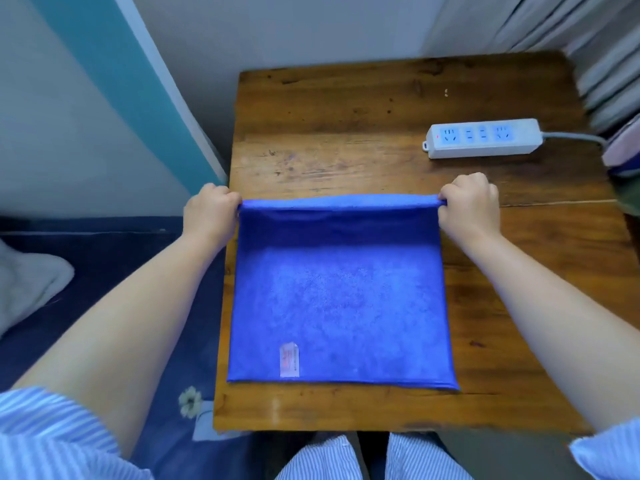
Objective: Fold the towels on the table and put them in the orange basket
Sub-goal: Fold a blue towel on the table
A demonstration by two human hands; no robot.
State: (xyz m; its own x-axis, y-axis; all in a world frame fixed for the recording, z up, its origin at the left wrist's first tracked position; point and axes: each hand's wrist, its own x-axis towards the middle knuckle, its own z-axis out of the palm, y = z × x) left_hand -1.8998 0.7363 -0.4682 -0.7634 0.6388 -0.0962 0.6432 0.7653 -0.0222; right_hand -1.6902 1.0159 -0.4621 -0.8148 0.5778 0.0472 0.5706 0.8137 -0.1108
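A blue towel point(339, 306) lies spread on the wooden table point(363, 116), a small white label near its front left corner. Its far edge is lifted off the table and stretched taut. My left hand point(209, 213) grips the far left corner of that edge. My right hand point(471, 204) grips the far right corner. Both fists are closed on the cloth. No orange basket is in view.
A white power strip point(483, 137) with a grey cord lies at the table's back right. Folded fabric point(623, 157) sits at the right edge. A dark blue bed point(104, 258) with a white blanket point(24, 285) is on the left. A wall is behind the table.
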